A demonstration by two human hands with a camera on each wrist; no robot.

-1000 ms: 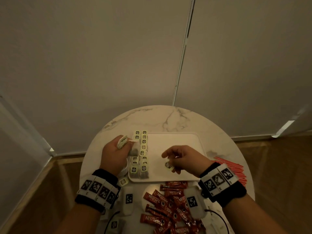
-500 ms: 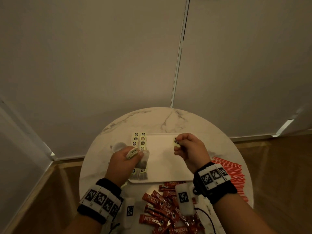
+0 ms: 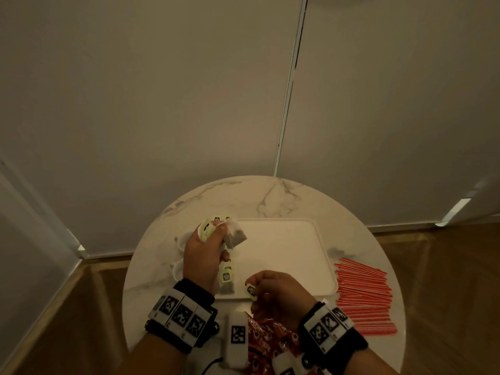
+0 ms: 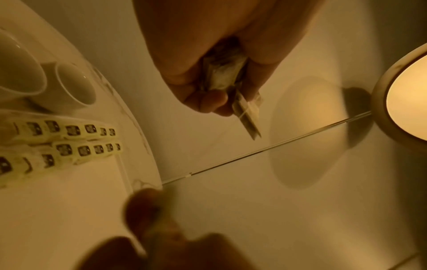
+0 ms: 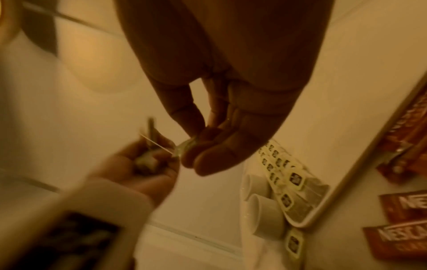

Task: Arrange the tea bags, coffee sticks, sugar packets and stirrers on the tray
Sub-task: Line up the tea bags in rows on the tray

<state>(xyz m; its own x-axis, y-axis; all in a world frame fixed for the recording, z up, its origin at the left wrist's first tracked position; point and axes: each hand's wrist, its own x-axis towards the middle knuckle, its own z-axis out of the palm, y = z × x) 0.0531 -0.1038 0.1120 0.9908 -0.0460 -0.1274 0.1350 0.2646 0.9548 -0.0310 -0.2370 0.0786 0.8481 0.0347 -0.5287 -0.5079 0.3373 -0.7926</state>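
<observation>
The left hand (image 3: 205, 253) is raised over the left edge of the white tray (image 3: 284, 255), its fingers curled round a bunch of tea bags (image 3: 235, 235) with their pale tags sticking out by the thumb. The right hand (image 3: 276, 290) sits lower, at the tray's near edge, pinching a single paper tag (image 3: 251, 290) between thumb and fingertips; a thin string runs from it toward the left hand. Two rows of tea bags lie (image 4: 76, 138) along the tray's left side. On the round marble desk (image 3: 270, 196), red coffee sticks (image 3: 267, 336) are heaped under the wrists, red stirrers (image 3: 362, 296) lie right of the tray, and small white cups (image 5: 261, 206) stand just left of it
</observation>
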